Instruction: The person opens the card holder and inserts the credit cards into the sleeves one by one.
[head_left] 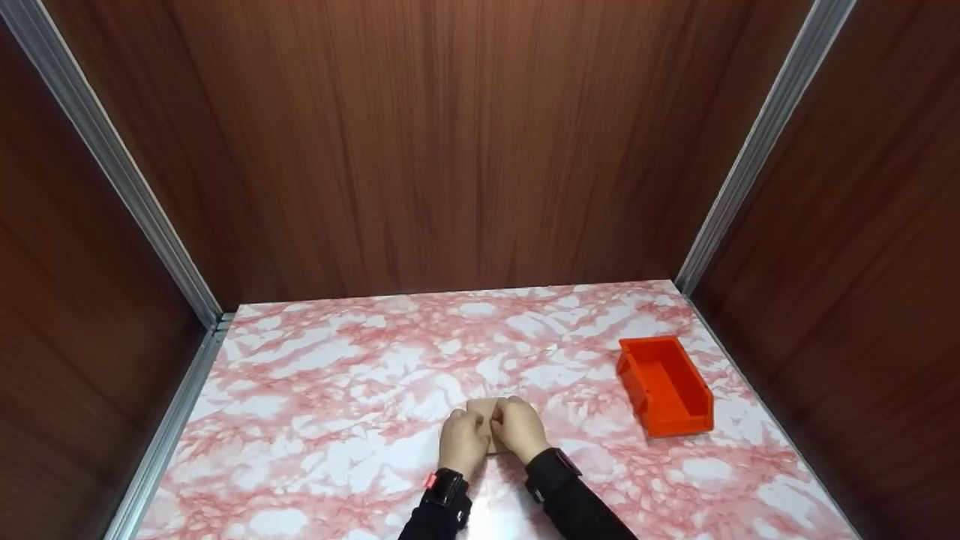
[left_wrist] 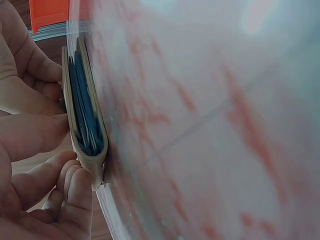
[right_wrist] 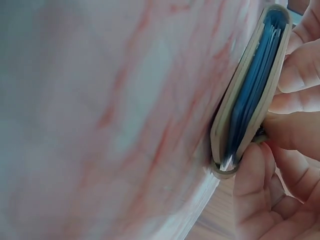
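Note:
A beige card holder lies on the marbled tabletop between both hands. Its open edge shows a stack of blue plastic sleeves between the two covers. My left hand holds it from the left, the thumb on the upper cover and the fingertips at the edge. From the right, my right hand pinches the card holder's closing strap near a small dark snap. In the right wrist view the strap curves round the near end of the covers. Both hands hide much of the upper cover.
An orange open-front bin stands to the right on the pink and white tabletop. Brown wood-grain panels with grey metal corner rails enclose the back and sides.

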